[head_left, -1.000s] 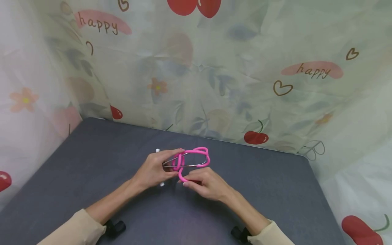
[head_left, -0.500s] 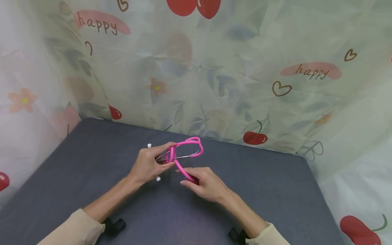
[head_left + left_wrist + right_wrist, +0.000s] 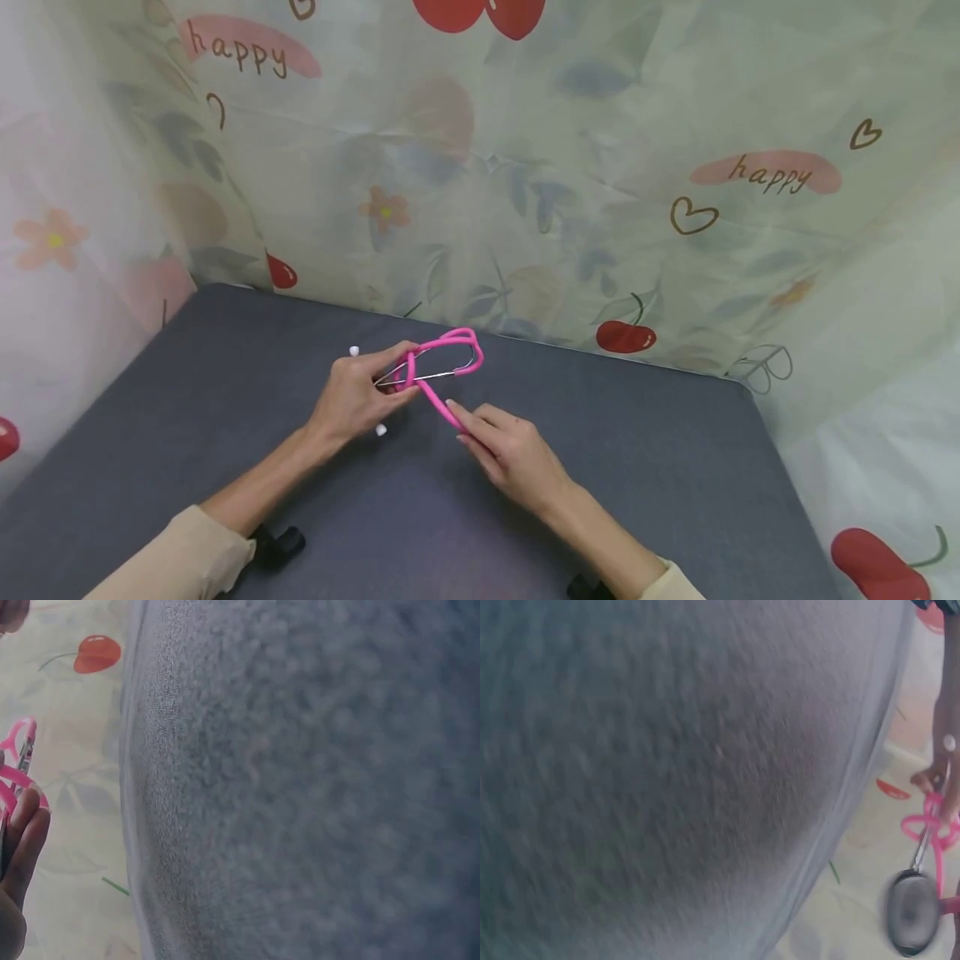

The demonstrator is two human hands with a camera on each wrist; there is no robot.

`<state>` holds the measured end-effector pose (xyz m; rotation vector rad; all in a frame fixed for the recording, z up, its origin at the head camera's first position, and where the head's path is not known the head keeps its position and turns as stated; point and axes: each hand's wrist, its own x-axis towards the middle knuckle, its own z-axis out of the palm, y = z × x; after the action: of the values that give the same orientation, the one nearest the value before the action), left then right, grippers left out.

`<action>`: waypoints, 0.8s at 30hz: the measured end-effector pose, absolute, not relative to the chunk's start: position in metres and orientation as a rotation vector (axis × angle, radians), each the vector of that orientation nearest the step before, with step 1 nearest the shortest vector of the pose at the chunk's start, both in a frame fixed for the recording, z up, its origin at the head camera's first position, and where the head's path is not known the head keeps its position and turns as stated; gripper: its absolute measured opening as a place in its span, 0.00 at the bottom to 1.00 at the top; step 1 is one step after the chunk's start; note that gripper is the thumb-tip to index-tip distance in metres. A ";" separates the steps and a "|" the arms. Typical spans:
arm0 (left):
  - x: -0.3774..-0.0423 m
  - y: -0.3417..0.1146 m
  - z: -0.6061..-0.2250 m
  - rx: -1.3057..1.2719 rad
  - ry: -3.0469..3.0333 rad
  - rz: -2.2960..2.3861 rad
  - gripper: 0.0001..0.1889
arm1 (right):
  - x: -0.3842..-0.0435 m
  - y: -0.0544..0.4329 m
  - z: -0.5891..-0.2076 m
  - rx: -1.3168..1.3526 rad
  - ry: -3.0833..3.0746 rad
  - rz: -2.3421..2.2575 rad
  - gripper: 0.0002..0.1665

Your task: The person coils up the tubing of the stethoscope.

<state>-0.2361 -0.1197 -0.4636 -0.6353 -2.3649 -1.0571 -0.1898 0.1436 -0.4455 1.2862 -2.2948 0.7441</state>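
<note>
A stethoscope with pink tubing (image 3: 438,404) is bunched and looped around its metal ear tubes. My left hand (image 3: 352,396) grips the bundle between thumb and fingers above the table. White ear tips (image 3: 354,351) stick out on either side of that hand. My right hand (image 3: 521,458) pinches the lower pink tube, which runs straight between the hands. In the right wrist view the round chest piece (image 3: 913,913) hangs near the ear-tube bundle, slightly blurred; the right hand hides it in the head view. Left fingers (image 3: 28,840) curl at the pink loops in the left wrist view.
A dark grey cloth-covered table (image 3: 660,467) lies under both hands. Behind it and at its sides hangs a patterned curtain (image 3: 480,208) with cherries and the word "happy". Black wrist camera mounts (image 3: 277,547) sit below the forearms.
My left hand has moved up and left with the stethoscope bundle. The right hand has shifted slightly right along the tube, so more pink tubing shows straight between the hands.
</note>
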 end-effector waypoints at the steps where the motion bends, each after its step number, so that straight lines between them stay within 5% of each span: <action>1: -0.236 -0.120 -0.464 -0.641 -2.369 -1.050 0.31 | -0.191 0.144 -0.444 1.282 -2.257 0.757 0.27; 6: -0.233 -0.121 -0.465 -0.730 -2.393 -1.048 0.30 | -0.198 0.152 -0.430 1.290 -2.185 0.832 0.17; 24: -0.216 -0.115 -0.468 -1.107 -2.425 -1.289 0.27 | -0.234 0.168 -0.395 1.256 -2.210 0.704 0.12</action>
<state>-0.2157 -0.1155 -0.4684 -1.1075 -2.4254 -1.2888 -0.2336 0.1684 -0.3954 1.2558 -2.2100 0.7037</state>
